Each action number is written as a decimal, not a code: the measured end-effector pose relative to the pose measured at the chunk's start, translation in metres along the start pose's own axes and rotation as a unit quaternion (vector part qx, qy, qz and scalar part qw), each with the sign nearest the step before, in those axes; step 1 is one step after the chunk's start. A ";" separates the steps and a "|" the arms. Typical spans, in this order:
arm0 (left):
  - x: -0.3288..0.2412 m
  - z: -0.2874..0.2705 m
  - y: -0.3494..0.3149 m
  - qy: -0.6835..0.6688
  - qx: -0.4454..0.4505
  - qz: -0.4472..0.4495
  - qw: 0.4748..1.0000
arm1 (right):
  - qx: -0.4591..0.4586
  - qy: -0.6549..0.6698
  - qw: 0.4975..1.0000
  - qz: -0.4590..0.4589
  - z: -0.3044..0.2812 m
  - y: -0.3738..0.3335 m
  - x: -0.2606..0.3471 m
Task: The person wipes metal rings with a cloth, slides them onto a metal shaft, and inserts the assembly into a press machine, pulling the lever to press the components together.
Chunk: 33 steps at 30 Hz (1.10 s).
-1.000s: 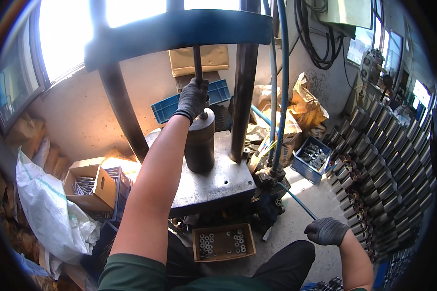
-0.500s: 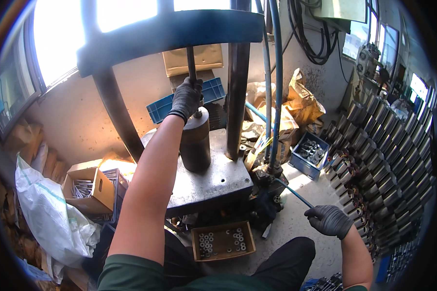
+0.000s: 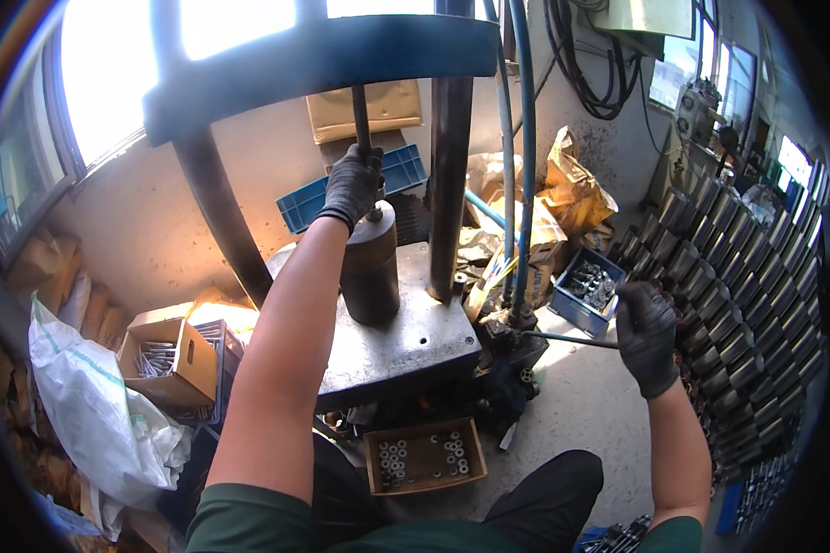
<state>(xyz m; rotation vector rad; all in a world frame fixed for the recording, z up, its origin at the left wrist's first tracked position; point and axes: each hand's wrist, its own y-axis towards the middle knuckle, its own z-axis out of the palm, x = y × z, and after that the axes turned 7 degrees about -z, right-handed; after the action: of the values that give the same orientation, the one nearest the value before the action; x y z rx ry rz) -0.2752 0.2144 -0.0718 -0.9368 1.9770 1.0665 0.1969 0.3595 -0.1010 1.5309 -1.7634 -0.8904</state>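
Note:
My left hand (image 3: 351, 189), in a dark grey glove, is closed around the lower part of a dark metal rod (image 3: 361, 115) that hangs below the blue press beam (image 3: 323, 57). Under that hand a thick steel cylinder (image 3: 371, 272) stands upright on the metal press table (image 3: 415, 355), with a short stem at its top. At the right my gloved right hand (image 3: 648, 336) is closed at the outer end of a thin pump lever (image 3: 572, 341). The lever lies nearly level, and its end is hidden by the hand.
A shallow box of metal rings (image 3: 424, 456) sits below the table. Blue crate with metal parts (image 3: 587, 290) stands right of the press, near stacked metal cylinders (image 3: 738, 276). At left are a cardboard box of rods (image 3: 171, 359) and a white sack (image 3: 97, 396).
My right hand has risen, bringing the lever from a downward slope to nearly level. My left hand stays on the rod, and the cylinder has not visibly moved.

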 end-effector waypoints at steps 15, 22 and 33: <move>0.004 -0.002 0.002 -0.066 0.001 -0.019 0.998 | 0.106 -0.008 0.994 0.038 -0.013 -0.032 -0.015; -0.001 0.001 0.001 0.009 -0.013 0.017 1.000 | 0.422 0.108 0.892 0.124 -0.040 -0.067 0.018; 0.001 0.000 0.000 -0.008 -0.007 -0.008 1.000 | 0.493 0.068 0.866 0.046 -0.028 -0.062 0.016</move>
<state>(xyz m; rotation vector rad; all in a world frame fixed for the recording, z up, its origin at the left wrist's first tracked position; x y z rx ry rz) -0.2756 0.2144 -0.0732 -0.9464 1.9480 1.0785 0.2527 0.3349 -0.1354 1.9854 -2.2916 0.2774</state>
